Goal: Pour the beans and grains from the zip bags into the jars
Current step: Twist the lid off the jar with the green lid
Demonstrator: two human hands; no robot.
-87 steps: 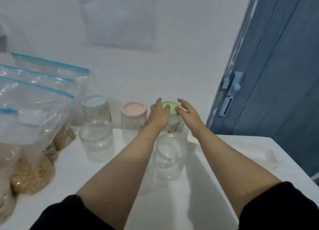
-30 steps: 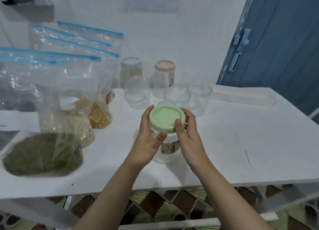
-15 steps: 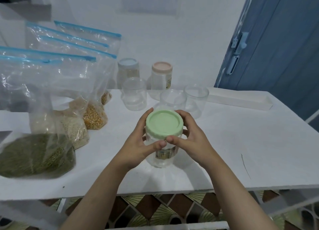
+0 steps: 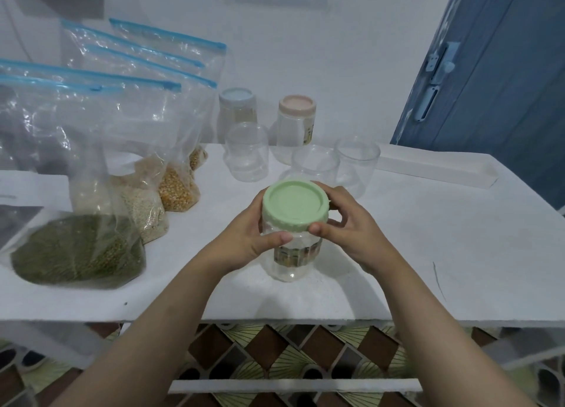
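Green-lidded jar [image 4: 292, 247] stands near the front edge of the white counter [image 4: 428, 254], lid [image 4: 295, 204] on. Left hand [image 4: 244, 238] grips the jar body, thumb across the front; right hand [image 4: 351, 229] curls round the lid rim. Zip bags [image 4: 122, 125] of beans and grains stand left; clear open jars [image 4: 356, 162] behind, lidded blue [image 4: 237, 108] and pink [image 4: 296, 119] jars farther back.

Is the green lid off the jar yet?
No, the green lid sits on the jar, with the right hand around it and the left hand gripping the body.
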